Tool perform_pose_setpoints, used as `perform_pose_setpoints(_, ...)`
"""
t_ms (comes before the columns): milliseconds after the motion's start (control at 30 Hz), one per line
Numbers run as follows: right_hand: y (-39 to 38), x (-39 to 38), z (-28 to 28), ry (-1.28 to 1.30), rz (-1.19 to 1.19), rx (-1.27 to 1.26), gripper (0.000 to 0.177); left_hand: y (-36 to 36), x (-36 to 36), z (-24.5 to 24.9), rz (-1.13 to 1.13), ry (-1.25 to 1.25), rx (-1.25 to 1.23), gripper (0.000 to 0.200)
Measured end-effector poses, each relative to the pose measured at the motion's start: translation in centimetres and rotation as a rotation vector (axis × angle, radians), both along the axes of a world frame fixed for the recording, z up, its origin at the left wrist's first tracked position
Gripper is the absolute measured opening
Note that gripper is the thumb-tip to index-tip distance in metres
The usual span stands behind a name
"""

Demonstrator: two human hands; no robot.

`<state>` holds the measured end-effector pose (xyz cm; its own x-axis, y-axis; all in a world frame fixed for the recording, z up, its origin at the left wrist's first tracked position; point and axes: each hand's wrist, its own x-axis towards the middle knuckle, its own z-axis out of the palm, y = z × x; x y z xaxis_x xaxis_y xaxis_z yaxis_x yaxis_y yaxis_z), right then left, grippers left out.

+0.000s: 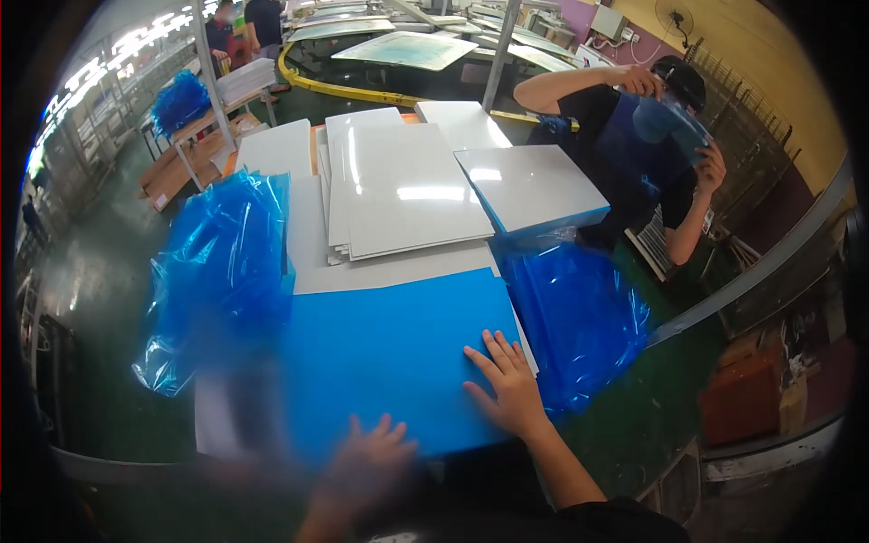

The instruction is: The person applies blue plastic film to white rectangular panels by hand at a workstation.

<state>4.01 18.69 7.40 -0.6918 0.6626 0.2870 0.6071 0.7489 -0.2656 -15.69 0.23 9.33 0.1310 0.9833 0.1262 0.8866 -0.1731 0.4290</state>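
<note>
A blue sheet (389, 353) lies flat over white panels at the near side of the table. My right hand (509, 387) rests on its right part with the fingers spread. Blurred by motion, my left hand (367, 462) is at the sheet's near edge, its fingers apart and nothing visible in them. A pile of crumpled blue film (222, 262) lies to the left of the sheet, and another heap of blue film (584, 317) lies to the right. Beyond the sheet is a stack of glossy white panels (407, 190).
At the right, a person (647, 145) in a dark cap holds up a clear blue film with both hands. A blue-edged white stack (539, 190) lies before that person. Metal posts (502, 56) rise behind the table. Two people stand far back at the left.
</note>
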Motion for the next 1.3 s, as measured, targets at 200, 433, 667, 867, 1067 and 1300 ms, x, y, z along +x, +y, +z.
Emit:
perform_pose_setpoints(200, -0.6, 1.3, -0.2, 0.279, 0.211, 0.064, 0.020, 0.2, -0.6, 0.2, 0.034, -0.091, 0.007, 0.019)
perform_pose_setpoints(433, -5.9, 0.6, 1.2, 0.177, 0.435, -0.174, 0.026, 0.3, 0.1, 0.6, 0.029, -0.043, -0.009, 0.019)
perform_pose_setpoints(667, -6.7, 0.2, -0.2, 0.204, 0.415, -0.131, 0.016, -1.0, 1.5, -1.1, 0.086, -0.035, 0.125, 0.015)
perform_pose_setpoints(867, -6.6, 0.2, 0.5, 0.176, 0.444, -0.088, 0.012, -1.0, 1.3, -1.2, 0.084, -0.073, 0.121, 0.011)
perform_pose_setpoints(1067, -7.0, -0.4, 0.4, 0.137, 0.399, -0.095, 0.010, -0.8, 1.5, -0.8, 0.125, -0.021, 0.105, 0.006)
perform_pose_setpoints(1300, -6.1, -0.5, 1.8, 0.121, 0.425, -0.238, 0.011, -0.3, 1.5, -0.3, 0.193, -0.035, 0.078, 0.004)
